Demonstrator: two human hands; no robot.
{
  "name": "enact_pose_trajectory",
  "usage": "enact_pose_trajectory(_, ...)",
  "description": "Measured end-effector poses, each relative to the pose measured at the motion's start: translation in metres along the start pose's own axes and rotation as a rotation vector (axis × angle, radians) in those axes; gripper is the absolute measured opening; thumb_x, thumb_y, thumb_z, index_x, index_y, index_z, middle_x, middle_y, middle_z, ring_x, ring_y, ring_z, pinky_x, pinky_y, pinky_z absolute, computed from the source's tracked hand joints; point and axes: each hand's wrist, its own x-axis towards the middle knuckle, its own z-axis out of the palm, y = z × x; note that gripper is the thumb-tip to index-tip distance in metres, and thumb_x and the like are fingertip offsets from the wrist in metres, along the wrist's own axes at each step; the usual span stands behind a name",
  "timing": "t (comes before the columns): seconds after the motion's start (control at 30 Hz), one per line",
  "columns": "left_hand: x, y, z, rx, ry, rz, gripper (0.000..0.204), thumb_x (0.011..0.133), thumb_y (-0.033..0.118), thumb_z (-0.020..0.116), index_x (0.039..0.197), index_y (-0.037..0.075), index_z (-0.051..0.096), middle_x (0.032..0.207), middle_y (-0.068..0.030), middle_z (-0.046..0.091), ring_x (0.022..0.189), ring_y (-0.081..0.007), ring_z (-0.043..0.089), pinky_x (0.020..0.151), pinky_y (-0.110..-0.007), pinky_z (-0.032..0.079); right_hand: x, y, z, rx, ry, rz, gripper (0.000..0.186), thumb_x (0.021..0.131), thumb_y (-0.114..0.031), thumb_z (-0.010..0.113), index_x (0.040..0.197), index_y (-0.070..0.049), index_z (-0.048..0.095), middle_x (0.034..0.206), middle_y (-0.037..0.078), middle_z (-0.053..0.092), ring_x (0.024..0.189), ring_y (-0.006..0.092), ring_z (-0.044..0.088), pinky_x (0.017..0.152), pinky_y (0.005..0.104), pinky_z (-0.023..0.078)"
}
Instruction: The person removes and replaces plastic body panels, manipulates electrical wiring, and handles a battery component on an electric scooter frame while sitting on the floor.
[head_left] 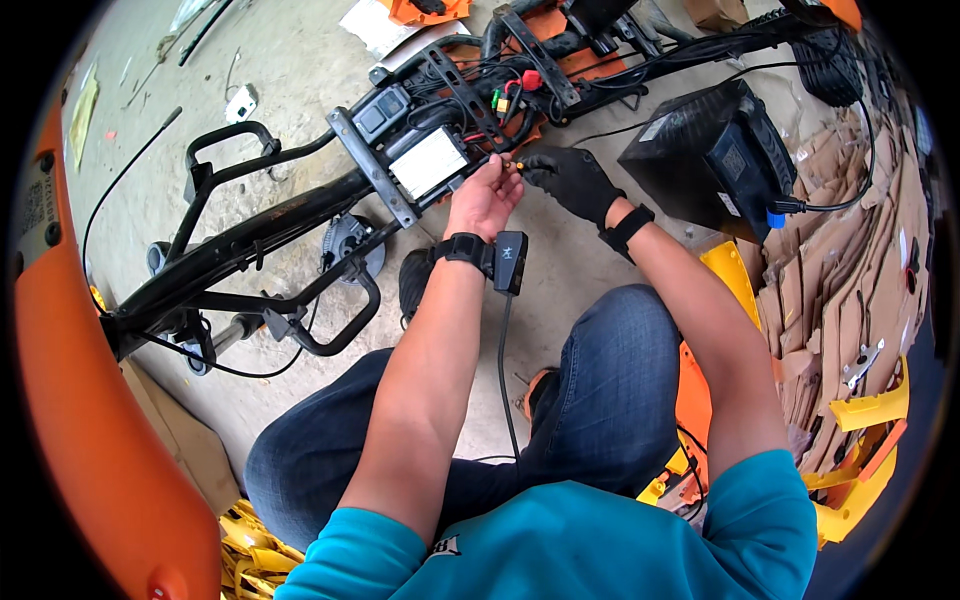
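Observation:
My bare left hand (484, 203) is closed at the edge of a black tubular vehicle frame (265, 207), its thumb and fingers pinching a small wire end (513, 165) with orange-yellow tips. My right hand (570, 182), in a black glove, meets it from the right, its fingertips pressed on the same small piece. What exactly each fingertip grips is partly hidden. Just left of my hands, a white-labelled box (428, 162) sits in the frame beside a grey-black module (382, 113). Black wires, a red connector (532, 80) and a yellow connector (502, 105) lie beyond my hands.
A black battery-like case (715, 160) with a blue-tipped plug (777, 218) stands at right. Flattened cardboard (840, 290) is piled beyond it, with yellow panels (868, 410) nearby. An orange panel (110, 430) fills the left edge. A corded black box (510, 262) is at my left wrist.

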Motion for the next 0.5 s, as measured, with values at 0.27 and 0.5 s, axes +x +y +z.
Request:
enact_pose_trajectory(0.27,0.0,-0.001,0.0,0.011,0.038,0.009,0.019,0.092,0.025,0.06,0.1,0.008,0.064,0.081,-0.0008,0.056,0.077,-0.0141,0.055,0.079,-0.031,0.049,-0.004,-0.013,-0.006,-0.051,-0.032,0.017,0.023,0.085,-0.024,0.059,0.099,-0.007,0.067,0.094,0.015,0.066,0.085,0.0314,0.063,0.075,0.0385,0.049)
enact_pose_trajectory(0.5,0.001,-0.004,0.002,0.005,0.037,0.02,0.018,0.092,0.024,0.06,0.098,0.008,0.064,0.08,-0.0001,0.055,0.075,-0.0126,0.054,0.078,-0.031,0.049,-0.005,-0.01,-0.005,-0.194,0.015,-0.058,0.023,0.084,-0.026,0.058,0.093,-0.006,0.067,0.088,0.014,0.066,0.081,0.0319,0.061,0.072,0.0402,0.048)
